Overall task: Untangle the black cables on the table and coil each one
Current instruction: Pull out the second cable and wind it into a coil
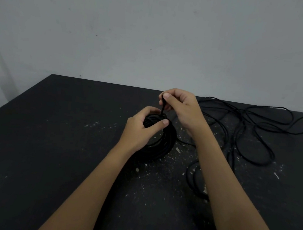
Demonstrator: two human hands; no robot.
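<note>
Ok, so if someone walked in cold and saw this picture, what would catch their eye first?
Probably the two hands meeting mid-table: the left hand grips a black coil, while the right hand pinches the cable end just above it. To the right, loose cable sprawls in tangled loops across the dark, pale-flecked table.

Dim, flat light — soft focus, wide-angle distortion
</note>
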